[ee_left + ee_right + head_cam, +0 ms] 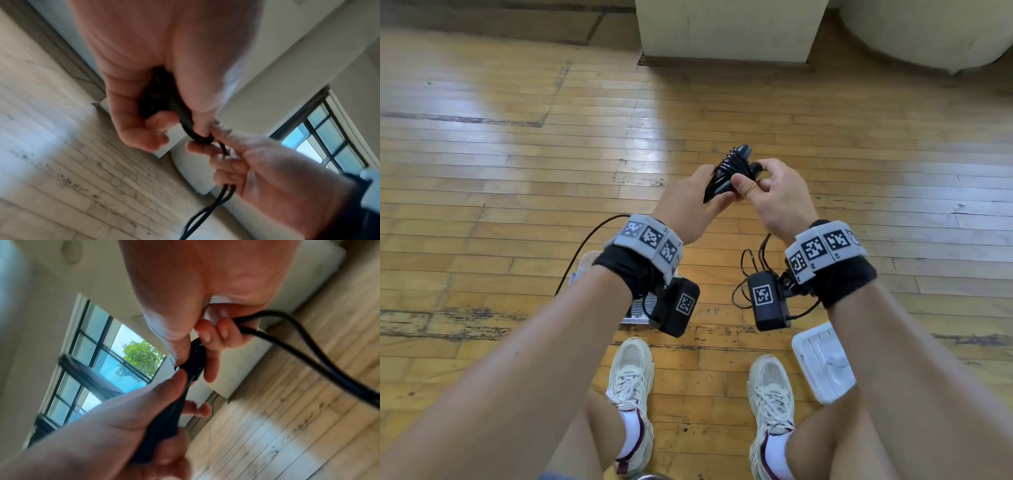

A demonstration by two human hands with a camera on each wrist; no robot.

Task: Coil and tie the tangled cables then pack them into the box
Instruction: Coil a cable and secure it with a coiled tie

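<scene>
A black cable bundle, wound tight in the middle, is held up over the wooden floor between both hands. My left hand grips the bundle's long body in its curled fingers. My right hand pinches the cable right beside the wound part. Two loose strands hang from the right hand, looping out to the side. A white box sits on the floor, mostly hidden under my left wrist.
A white lid-like tray lies on the floor by my right shoe. Thin black wires dangle near the right wrist camera. A cream pillar base and a rounded cream object stand ahead.
</scene>
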